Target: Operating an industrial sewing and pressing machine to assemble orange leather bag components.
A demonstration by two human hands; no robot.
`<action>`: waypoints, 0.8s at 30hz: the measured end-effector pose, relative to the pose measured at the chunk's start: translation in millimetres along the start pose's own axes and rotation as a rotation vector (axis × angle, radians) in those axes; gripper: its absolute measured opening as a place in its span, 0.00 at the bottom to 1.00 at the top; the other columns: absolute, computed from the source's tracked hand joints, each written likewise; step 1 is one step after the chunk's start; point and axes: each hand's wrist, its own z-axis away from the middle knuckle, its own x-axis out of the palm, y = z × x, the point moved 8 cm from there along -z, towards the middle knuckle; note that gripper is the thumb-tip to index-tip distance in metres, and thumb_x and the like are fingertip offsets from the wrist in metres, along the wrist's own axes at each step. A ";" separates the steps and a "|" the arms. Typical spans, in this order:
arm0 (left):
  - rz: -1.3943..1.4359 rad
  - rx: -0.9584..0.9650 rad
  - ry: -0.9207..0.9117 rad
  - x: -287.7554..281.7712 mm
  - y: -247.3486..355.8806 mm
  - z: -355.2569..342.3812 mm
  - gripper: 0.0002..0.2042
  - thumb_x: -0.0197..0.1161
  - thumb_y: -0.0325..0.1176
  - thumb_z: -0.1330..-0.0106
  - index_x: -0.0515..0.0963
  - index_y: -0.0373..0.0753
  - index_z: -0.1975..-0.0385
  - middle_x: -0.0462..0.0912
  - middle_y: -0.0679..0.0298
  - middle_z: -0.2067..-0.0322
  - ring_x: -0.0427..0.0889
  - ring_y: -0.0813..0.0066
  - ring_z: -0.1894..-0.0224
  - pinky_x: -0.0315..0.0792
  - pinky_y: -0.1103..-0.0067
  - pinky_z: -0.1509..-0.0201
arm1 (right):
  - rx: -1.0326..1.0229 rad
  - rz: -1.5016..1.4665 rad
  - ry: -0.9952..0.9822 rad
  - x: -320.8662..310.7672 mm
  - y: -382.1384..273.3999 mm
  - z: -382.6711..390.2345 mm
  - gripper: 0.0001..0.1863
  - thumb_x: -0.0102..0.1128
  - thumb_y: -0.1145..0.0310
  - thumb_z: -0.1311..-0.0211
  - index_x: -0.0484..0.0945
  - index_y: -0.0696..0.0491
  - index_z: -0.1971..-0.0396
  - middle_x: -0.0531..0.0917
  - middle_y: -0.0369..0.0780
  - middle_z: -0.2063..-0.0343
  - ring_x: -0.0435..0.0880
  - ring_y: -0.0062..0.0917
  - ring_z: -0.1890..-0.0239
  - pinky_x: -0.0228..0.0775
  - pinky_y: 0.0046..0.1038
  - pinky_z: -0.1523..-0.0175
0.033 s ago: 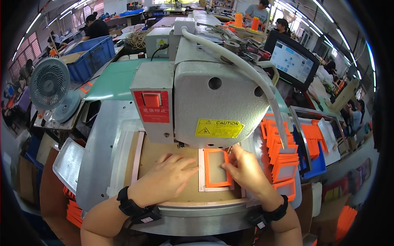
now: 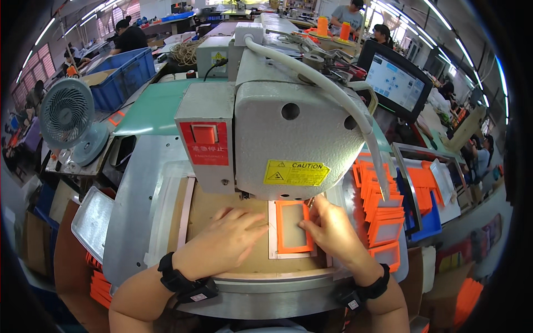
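My left hand (image 2: 225, 242) lies on the brown board (image 2: 208, 202), its fingers stretched toward the right. Just beyond its fingertips is a flat rectangular piece with an orange border and a greyish see-through middle (image 2: 292, 226). This piece rests on a white-edged rectangle (image 2: 272, 244) marked out on the board. My right hand (image 2: 335, 230) is at the piece's right side, thumb touching the orange border and the other fingers curled in. A small metallic bit shows by its fingertips, under the machine head (image 2: 294, 139); what it is I cannot make out.
Stacked orange-bordered pieces (image 2: 383, 213) lie to the right, beside a blue tray (image 2: 430, 225). The emergency stop switch (image 2: 204, 134) faces me. A metal tray (image 2: 93, 222) and a fan (image 2: 68, 114) stand left; a screen (image 2: 394, 80) stands right. People work farther back.
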 end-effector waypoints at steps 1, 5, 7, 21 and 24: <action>-0.008 0.012 0.024 -1.7 1.3 0.0 0.20 0.60 0.26 0.40 0.77 0.37 0.46 0.74 0.57 0.43 0.71 0.58 0.41 0.62 0.63 0.35 | -0.009 0.017 0.002 1.2 -1.1 0.4 0.24 0.65 0.77 0.44 0.71 0.59 0.46 0.81 0.53 0.73 0.83 0.48 0.68 0.73 0.41 0.62; -0.025 0.031 0.079 -6.2 4.2 0.5 0.19 0.59 0.25 0.41 0.78 0.36 0.48 0.77 0.58 0.46 0.73 0.60 0.44 0.63 0.65 0.38 | -0.096 0.186 -0.022 3.7 -14.5 0.9 0.27 0.64 0.77 0.45 0.68 0.64 0.45 0.81 0.56 0.66 0.82 0.51 0.63 0.75 0.42 0.58; -0.029 0.027 0.069 -4.5 3.8 0.1 0.20 0.60 0.26 0.41 0.77 0.36 0.47 0.76 0.58 0.45 0.72 0.61 0.43 0.63 0.64 0.38 | -0.111 0.233 -0.032 7.7 -13.0 1.0 0.27 0.64 0.78 0.45 0.68 0.66 0.45 0.81 0.56 0.64 0.82 0.51 0.62 0.75 0.42 0.57; -0.206 0.008 0.009 10.7 15.3 -26.5 0.29 0.65 0.40 0.39 0.70 0.40 0.38 0.68 0.58 0.37 0.65 0.60 0.36 0.62 0.56 0.40 | -0.343 0.562 -0.050 15.4 -13.2 -0.3 0.25 0.62 0.69 0.41 0.74 0.65 0.45 0.82 0.47 0.66 0.85 0.37 0.71 0.75 0.36 0.71; -0.261 -0.007 0.022 10.7 17.5 -30.8 0.29 0.65 0.41 0.40 0.70 0.40 0.38 0.69 0.60 0.38 0.67 0.62 0.39 0.64 0.57 0.42 | -0.348 0.568 -0.023 14.6 -13.0 0.6 0.24 0.63 0.67 0.42 0.76 0.64 0.48 0.82 0.45 0.67 0.85 0.36 0.72 0.75 0.35 0.72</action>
